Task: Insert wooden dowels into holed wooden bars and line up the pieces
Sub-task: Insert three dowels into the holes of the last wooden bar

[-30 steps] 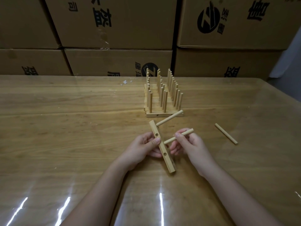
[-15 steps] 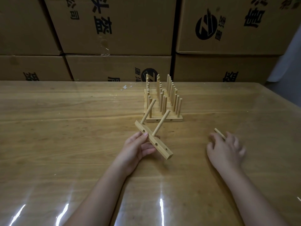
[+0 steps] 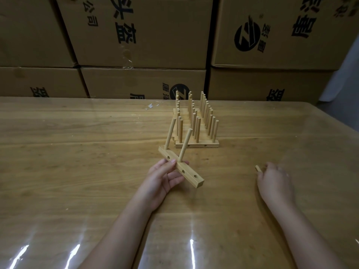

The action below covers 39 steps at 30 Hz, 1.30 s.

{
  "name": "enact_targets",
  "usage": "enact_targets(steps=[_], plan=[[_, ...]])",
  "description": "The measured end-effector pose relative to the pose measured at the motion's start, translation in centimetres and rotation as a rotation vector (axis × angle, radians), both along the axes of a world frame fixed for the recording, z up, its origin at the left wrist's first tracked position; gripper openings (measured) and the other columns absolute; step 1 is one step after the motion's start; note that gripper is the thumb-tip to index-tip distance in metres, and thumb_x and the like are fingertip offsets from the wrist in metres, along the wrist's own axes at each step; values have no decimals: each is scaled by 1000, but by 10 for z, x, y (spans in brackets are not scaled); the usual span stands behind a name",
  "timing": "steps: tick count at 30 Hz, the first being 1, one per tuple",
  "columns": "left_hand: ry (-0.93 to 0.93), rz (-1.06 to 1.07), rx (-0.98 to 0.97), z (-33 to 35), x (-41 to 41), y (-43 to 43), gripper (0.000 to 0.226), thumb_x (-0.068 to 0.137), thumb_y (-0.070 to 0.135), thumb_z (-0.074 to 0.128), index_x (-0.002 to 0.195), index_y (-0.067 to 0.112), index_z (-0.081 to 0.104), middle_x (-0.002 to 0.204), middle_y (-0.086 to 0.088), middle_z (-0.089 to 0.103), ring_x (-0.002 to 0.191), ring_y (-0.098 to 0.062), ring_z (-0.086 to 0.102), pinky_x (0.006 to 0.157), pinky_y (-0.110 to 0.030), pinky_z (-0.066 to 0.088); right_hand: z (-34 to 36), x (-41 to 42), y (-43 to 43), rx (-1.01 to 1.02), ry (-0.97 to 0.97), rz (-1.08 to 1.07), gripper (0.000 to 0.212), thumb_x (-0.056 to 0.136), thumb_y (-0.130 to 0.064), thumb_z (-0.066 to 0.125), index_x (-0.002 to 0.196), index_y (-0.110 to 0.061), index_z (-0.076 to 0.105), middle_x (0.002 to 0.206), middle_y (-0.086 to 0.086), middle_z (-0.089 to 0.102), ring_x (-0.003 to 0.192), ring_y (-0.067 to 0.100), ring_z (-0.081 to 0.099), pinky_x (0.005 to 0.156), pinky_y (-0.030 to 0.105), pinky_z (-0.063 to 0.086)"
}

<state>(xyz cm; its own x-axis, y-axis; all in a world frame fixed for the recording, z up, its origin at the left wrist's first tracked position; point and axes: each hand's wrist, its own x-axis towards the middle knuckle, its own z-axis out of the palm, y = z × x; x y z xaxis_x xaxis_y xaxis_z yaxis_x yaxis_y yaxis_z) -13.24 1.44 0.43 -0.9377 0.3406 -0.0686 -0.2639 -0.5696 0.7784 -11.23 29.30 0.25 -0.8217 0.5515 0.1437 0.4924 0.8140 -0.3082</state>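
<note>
Just past the middle of the tabletop [image 3: 77, 171], the left hand [image 3: 165, 178] holds a holed wooden bar [image 3: 191, 176] clear of the surface. Its thumb lies on the bar's near face and its fingers are under it. The bar slants from far-left to near-right. Two dowels [image 3: 185, 145] stand in its top, leaning away toward the far edge, and three side holes face the camera.

Toward the right edge, the right hand [image 3: 275, 181] lies back-up over a loose dowel [image 3: 258, 168]. Only one cut end pokes out by the fingertips. The rest is hidden, so I cannot tell whether the fingers have closed on it.

Nearer the far edge stands a row of finished bars [image 3: 197, 145] packed with upright dowels, the rear ones overlapping and hard to count. Printed cardboard boxes [image 3: 145, 35] wall off the far edge. Glare streaks blot the near edge.
</note>
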Motion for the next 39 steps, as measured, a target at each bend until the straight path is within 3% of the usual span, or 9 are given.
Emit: enact_targets(steps=[2, 4, 7, 10, 15, 18, 23, 31, 39], plan=[[-5, 3, -2, 1, 1, 0, 31, 82, 18, 60, 109, 4, 59, 105, -21, 70, 87, -24, 72, 67, -27, 59, 0, 0, -1, 4, 0, 45, 34, 93, -23, 47, 122, -7, 55, 115, 19, 55, 104, 36, 51, 84, 39, 44], [-6, 4, 0, 2, 1, 0, 30, 81, 18, 60, 109, 4, 59, 106, -21, 70, 87, -24, 72, 68, -27, 59, -1, 0, -4, -67, 143, 123, 29, 91, -20, 51, 115, -6, 60, 106, 19, 57, 92, 33, 55, 74, 33, 43], [-8, 14, 11, 2, 1, 1, 31, 81, 17, 59, 110, 5, 58, 107, -19, 70, 88, -23, 72, 65, -26, 59, 3, 0, -12, -397, 458, 184, 20, 89, -19, 56, 106, -9, 59, 87, 5, 60, 69, 12, 54, 58, 22, 38], [-9, 28, 26, 2, 1, 2, 33, 81, 15, 58, 112, 4, 56, 110, -19, 69, 91, -23, 71, 66, -27, 59, 8, 1, -23, -779, 606, 250, 8, 92, -19, 54, 95, -11, 52, 70, -1, 58, 51, -3, 56, 46, 8, 40], [21, 43, -2, 1, 1, 4, 37, 82, 13, 57, 117, 3, 53, 112, -18, 69, 95, -26, 70, 69, -27, 59, 12, 7, -41, -1195, 568, 350, 14, 95, -18, 46, 83, -13, 44, 55, 7, 54, 38, 13, 52, 34, 19, 37], [41, 37, -45, -1, 1, 5, 43, 82, 13, 57, 123, 4, 48, 113, -16, 69, 98, -27, 69, 70, -27, 59, 14, 11, -48, -1335, 470, 412, 14, 97, -22, 42, 91, -10, 47, 56, 8, 62, 45, 18, 58, 39, 21, 43], [76, 21, -116, -4, 1, 7, 42, 83, 13, 58, 123, 6, 48, 114, -15, 68, 103, -30, 67, 72, -27, 57, 10, 14, -57, -1359, 344, 547, 17, 95, -20, 44, 95, -5, 52, 73, 15, 70, 60, 21, 66, 49, 21, 50], [74, 31, -182, -7, 0, 11, 31, 87, 7, 57, 118, 8, 52, 111, -19, 68, 98, -30, 69, 72, -29, 58, 2, 11, -58, -1248, 288, 625, 6, 90, -10, 54, 88, -6, 50, 68, 15, 69, 55, 22, 65, 46, 21, 47], [60, 50, -281, -11, -2, 13, 19, 94, 3, 50, 113, 5, 53, 110, -20, 66, 92, -26, 70, 67, -25, 58, 4, 13, -63, -1138, 304, 652, 10, 89, -7, 55, 84, -7, 46, 66, 12, 68, 54, 20, 64, 46, 21, 47]])
